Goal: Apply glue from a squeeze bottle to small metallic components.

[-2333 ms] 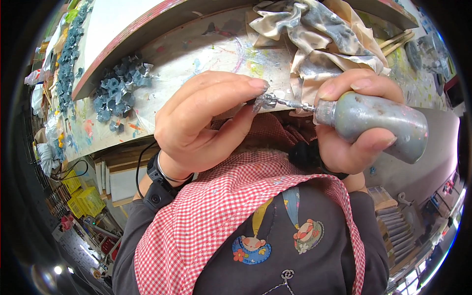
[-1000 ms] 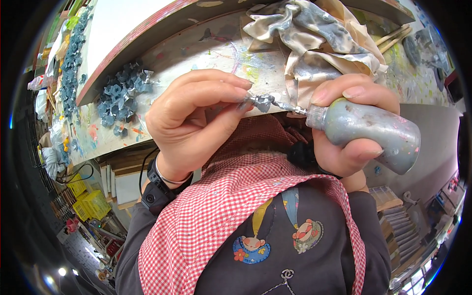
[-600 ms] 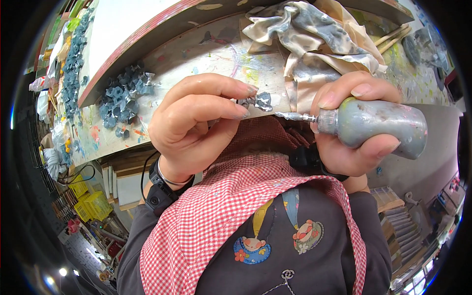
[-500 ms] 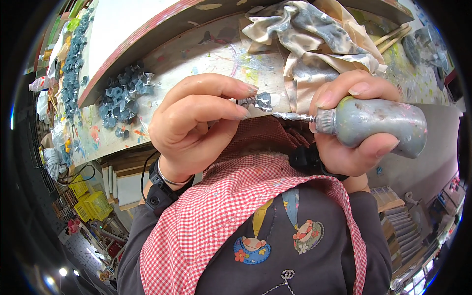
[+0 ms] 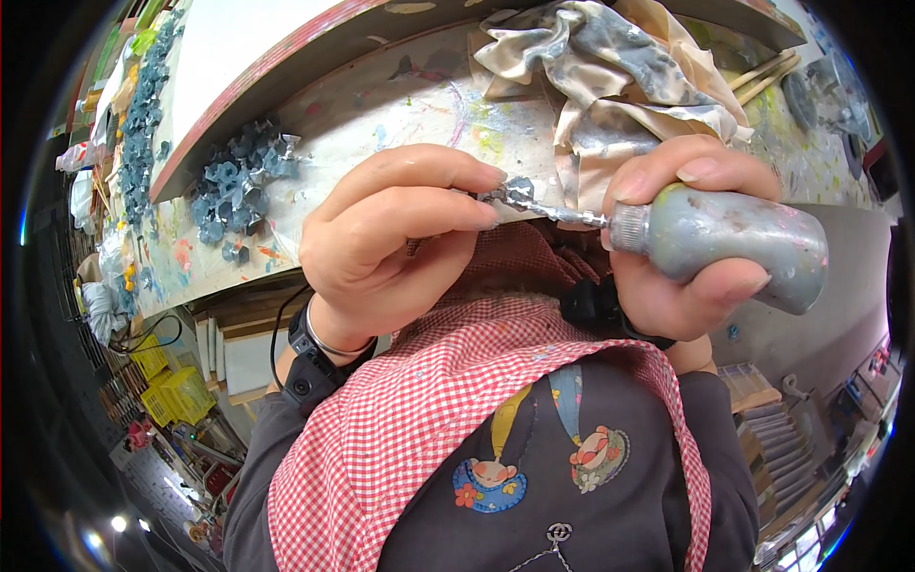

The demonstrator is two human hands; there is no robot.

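My left hand (image 5: 396, 224) is closed in a pinch at the middle, its thumb and fingers gripping a small dark grey flower-like piece (image 5: 518, 189). Part of that piece is hidden by the fingertips. Wrapped round a translucent squeeze bottle (image 5: 739, 238) with grey contents, my right hand (image 5: 653, 305) keeps it tilted nearly level. The bottle's thin metallic nozzle (image 5: 577, 217) points left, and its tip meets or overlaps the small piece. Whether the tip is inside it I cannot tell.
A pile of similar blue-grey pieces (image 5: 238, 186) lies on the paint-stained table (image 5: 381, 114) at left, with a long row of them (image 5: 143, 124) farther left. A wooden-edged board (image 5: 276, 71) crosses the back. Behind the bottle rests a stained, crumpled cloth (image 5: 610, 76), near wooden sticks (image 5: 762, 76).
My left hand has shifted slightly right, bringing the small piece up to the nozzle tip, where a gap showed before. The right hand and bottle have hardly moved.
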